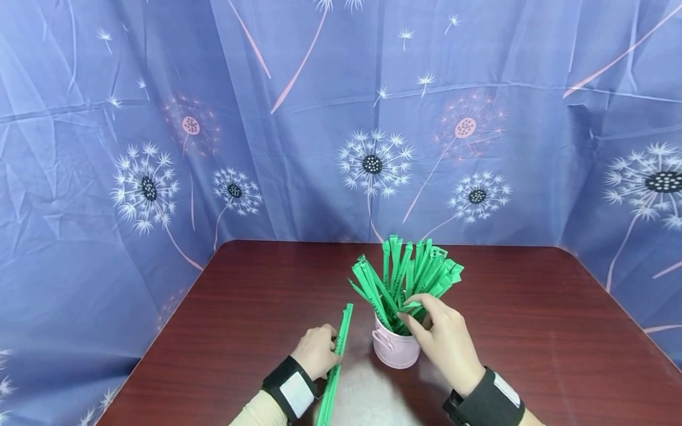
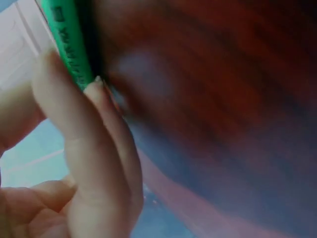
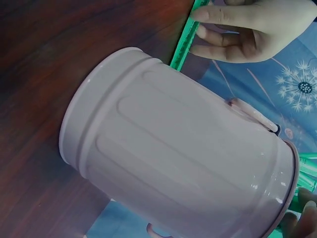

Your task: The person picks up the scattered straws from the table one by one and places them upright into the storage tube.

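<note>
A small pale pink metal bucket (image 1: pixel 396 354) stands upright on the table, packed with long, thin green packets (image 1: pixel 396 266) that fan out above its rim. My right hand (image 1: pixel 446 338) reaches in from the right over the rim and pinches a green packet (image 1: pixel 412 306) between thumb and forefinger. To the left of the bucket, my left hand (image 1: pixel 315 350) grips a narrow green packet (image 1: pixel 346 319) that slants toward the front edge. Dark print runs along this packet (image 2: pixel 71 42) in the left wrist view. The bucket's ribbed side (image 3: pixel 173 134) fills most of the right wrist view.
The dark red-brown wooden table (image 1: pixel 533 319) has rounded far corners. A blue curtain (image 1: pixel 314 177) with dandelion prints hangs close behind it and along both sides. The bucket has small side handles (image 1: pixel 380 339). Both wrists wear black straps (image 1: pixel 290 387).
</note>
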